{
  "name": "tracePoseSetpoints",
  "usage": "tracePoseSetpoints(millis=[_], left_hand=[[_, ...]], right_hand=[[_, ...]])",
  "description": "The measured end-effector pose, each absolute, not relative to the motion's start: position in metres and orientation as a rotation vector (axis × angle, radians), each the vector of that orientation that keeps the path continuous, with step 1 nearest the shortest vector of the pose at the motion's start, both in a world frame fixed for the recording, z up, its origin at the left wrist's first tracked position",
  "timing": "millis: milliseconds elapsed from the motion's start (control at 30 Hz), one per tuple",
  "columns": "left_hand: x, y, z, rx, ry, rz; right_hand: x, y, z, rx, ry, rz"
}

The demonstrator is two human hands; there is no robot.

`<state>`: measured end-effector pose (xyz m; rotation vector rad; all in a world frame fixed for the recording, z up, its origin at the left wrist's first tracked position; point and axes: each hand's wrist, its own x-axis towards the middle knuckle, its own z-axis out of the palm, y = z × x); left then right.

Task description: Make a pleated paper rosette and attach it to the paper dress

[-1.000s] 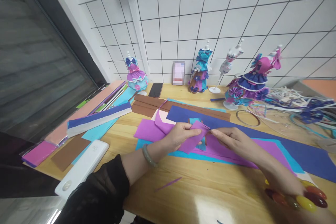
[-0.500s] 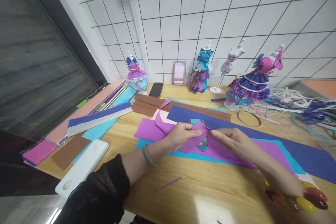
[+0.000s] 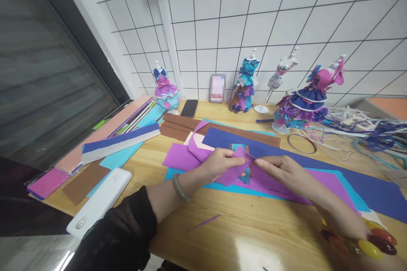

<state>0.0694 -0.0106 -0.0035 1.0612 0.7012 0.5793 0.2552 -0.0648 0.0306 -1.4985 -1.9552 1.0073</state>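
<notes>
My left hand [image 3: 219,164] is closed on a small purple piece of crepe-like paper or cloth [image 3: 231,172], thumb on top. At the upper right corner of that piece, my right hand [image 3: 276,168] pinches its edge between thumb and forefinger. A narrow fold runs along the edge toward the right fingertips. Directly behind and beneath the hands lie a small turquoise piece with brown edges [image 3: 238,147], a long dark blue strip [image 3: 305,159], and larger purple [image 3: 327,182] and turquoise sheets [image 3: 352,190]. A curled purple strip [image 3: 193,146] lies left of the hands.
Small dress forms in ruffled dresses [image 3: 167,93] [image 3: 243,89] [image 3: 300,97] stand along the wall, with a bare form [image 3: 280,74] among them. A phone [image 3: 189,108], a white power bank [image 3: 100,199], brown strips [image 3: 219,130] and tangled ribbons [image 3: 365,125] lie around.
The corner of the purple piece between my hands has been turned over slightly, its edge now showing a narrow fold. Both hands stay in nearly the same place.
</notes>
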Motion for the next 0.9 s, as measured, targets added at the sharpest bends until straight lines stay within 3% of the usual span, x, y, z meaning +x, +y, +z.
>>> tracePoseSetpoints(millis=[900], left_hand=[[0.072,-0.017,-0.009,1.344,0.795,0.580]], right_hand=[[0.253,-0.063,0.021,-1.561,-1.921,1.011]])
